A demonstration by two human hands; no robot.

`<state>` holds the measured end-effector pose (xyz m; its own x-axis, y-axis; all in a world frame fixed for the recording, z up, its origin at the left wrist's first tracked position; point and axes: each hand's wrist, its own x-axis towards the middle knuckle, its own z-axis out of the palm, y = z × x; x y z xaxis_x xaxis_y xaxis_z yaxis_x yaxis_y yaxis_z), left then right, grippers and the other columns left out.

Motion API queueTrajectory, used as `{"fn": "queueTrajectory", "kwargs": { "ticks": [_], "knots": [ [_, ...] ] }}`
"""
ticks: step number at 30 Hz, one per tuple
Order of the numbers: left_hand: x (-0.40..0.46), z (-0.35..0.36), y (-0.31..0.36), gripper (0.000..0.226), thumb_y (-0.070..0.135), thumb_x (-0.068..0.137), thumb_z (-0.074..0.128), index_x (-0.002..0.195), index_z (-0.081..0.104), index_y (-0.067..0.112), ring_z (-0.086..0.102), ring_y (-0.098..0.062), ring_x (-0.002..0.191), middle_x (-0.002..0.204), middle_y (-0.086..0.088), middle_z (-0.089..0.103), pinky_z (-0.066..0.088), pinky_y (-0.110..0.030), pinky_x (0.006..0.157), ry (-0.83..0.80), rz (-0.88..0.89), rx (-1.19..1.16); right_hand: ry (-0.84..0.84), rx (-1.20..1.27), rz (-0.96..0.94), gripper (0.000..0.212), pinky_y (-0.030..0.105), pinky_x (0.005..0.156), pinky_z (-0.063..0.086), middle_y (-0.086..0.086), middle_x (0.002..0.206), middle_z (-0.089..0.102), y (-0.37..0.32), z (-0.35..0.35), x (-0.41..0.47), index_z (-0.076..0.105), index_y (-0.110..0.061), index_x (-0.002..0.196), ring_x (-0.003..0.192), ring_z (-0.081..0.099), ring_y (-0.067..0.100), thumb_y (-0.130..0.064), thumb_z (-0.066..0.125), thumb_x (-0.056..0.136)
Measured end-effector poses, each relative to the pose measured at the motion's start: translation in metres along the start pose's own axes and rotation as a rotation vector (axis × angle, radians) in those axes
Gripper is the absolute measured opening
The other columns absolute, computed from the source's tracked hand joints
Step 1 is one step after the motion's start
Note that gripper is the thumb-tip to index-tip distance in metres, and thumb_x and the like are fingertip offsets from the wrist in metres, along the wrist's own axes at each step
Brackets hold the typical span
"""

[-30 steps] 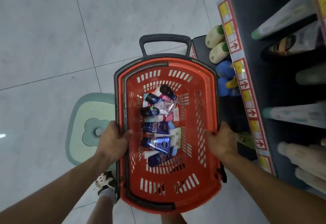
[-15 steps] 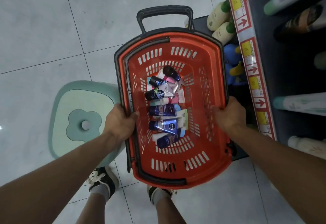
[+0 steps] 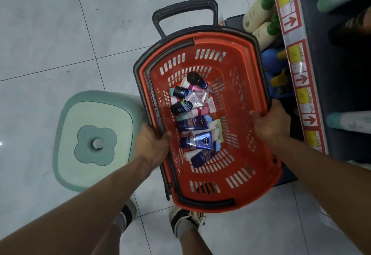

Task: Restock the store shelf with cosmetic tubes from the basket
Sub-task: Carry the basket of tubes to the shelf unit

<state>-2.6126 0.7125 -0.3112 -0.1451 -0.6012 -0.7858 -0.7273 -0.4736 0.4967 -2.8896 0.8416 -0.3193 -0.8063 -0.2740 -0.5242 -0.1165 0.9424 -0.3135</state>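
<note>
Our left hand and right hand grip the red basket by its side rims, fingers curled over the edges. Over the last second it has swung from the shelf toward the green stool; we judge we're setting it down. The cosmetic tubes lie heaped inside, none shelved. Shelf contents are cropped and blurred.

Red slotted basket with black rim, blue and pink tubes, mint-green stool, grey-tiled floor.
</note>
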Motion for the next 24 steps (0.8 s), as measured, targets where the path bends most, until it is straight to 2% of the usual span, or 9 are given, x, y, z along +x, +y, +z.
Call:
{"fn": "queueTrajectory", "kwargs": {
  "ticks": [4,6,8,10,12,14,18,22,24],
  "knots": [
    [-0.012,-0.001,-0.004,0.050,0.028,0.093,0.076,0.132,0.046,0.025,0.071,-0.006,0.101,0.116,0.013,0.070,0.056,-0.019,0.073,-0.043,0.028,-0.049,0.020,-0.008,0.013,0.052,0.044,0.090,0.056,0.013,0.124,0.068,-0.002,0.003,-0.002,0.050,-0.012,0.136,0.106,0.069,0.034,-0.035,0.072,0.095],
    [-0.017,-0.006,-0.001,0.049,0.019,0.095,0.075,0.129,0.041,0.026,0.067,0.005,0.093,0.110,0.018,0.066,0.052,-0.009,0.066,-0.058,0.064,-0.040,0.018,-0.018,0.019,0.060,0.046,0.094,0.056,0.012,0.126,0.067,-0.005,0.003,-0.006,0.049,-0.010,0.138,0.110,0.067,0.035,-0.040,0.074,0.092],
    [-0.023,-0.013,0.003,0.043,0.018,0.097,0.072,0.125,0.042,0.029,0.067,0.000,0.093,0.111,0.017,0.064,0.050,-0.005,0.062,-0.044,0.099,0.022,0.024,-0.061,0.015,0.072,0.051,0.099,0.055,0.014,0.131,0.063,-0.007,0.002,-0.013,0.048,-0.008,0.142,0.117,0.064,0.037,-0.047,0.074,0.087],
    [-0.032,-0.023,0.010,0.035,0.019,0.098,0.069,0.112,0.045,0.040,0.067,-0.013,0.106,0.119,0.010,0.063,0.057,-0.015,0.072,-0.037,0.102,0.084,0.026,-0.127,0.026,0.077,0.053,0.104,0.050,0.019,0.138,0.055,-0.011,-0.002,-0.029,0.043,-0.004,0.147,0.126,0.055,0.039,-0.046,0.072,0.089],
    [-0.043,-0.035,0.018,0.031,0.020,0.099,0.067,0.101,0.047,0.043,0.067,-0.021,0.109,0.118,0.008,0.062,0.061,-0.040,0.087,-0.040,0.087,0.120,0.029,-0.192,0.037,0.073,0.053,0.108,0.046,0.023,0.140,0.049,-0.015,-0.007,-0.049,0.042,-0.001,0.146,0.130,0.049,0.040,-0.042,0.070,0.092],
    [-0.056,-0.052,0.026,0.023,0.025,0.100,0.064,0.122,0.055,0.028,0.065,-0.026,0.109,0.124,0.000,0.058,0.058,-0.046,0.092,-0.041,0.088,0.226,0.028,-0.228,0.040,0.065,0.053,0.105,0.045,0.025,0.137,0.048,-0.023,-0.015,-0.073,0.046,0.000,0.140,0.128,0.048,0.042,-0.039,0.069,0.093],
    [-0.079,-0.096,0.038,0.057,0.028,0.102,0.059,0.152,0.040,0.010,0.057,-0.021,0.111,0.146,-0.009,0.052,0.044,-0.016,0.071,-0.063,0.061,0.378,-0.058,-0.216,0.036,0.052,0.052,0.098,0.052,0.020,0.126,0.055,-0.039,-0.040,-0.128,0.055,-0.006,0.129,0.116,0.057,0.040,-0.043,0.066,0.093],
    [-0.119,-0.149,0.067,0.055,0.029,0.099,0.060,0.150,0.045,0.014,0.058,-0.026,0.124,0.142,-0.009,0.058,0.048,-0.036,0.102,-0.103,0.088,0.445,-0.076,-0.237,-0.012,0.061,0.045,0.088,0.059,0.008,0.112,0.070,-0.045,-0.058,-0.176,0.067,-0.017,0.113,0.100,0.068,0.031,-0.063,0.045,0.080],
    [-0.141,-0.176,0.085,0.054,0.029,0.098,0.060,0.148,0.047,0.014,0.059,-0.027,0.123,0.141,-0.009,0.057,0.047,-0.038,0.105,-0.110,0.132,0.473,-0.101,-0.213,-0.022,0.055,0.040,0.087,0.059,0.004,0.106,0.073,-0.057,-0.069,-0.203,0.070,-0.017,0.107,0.095,0.070,0.028,-0.061,0.047,0.081]
  ]
}}
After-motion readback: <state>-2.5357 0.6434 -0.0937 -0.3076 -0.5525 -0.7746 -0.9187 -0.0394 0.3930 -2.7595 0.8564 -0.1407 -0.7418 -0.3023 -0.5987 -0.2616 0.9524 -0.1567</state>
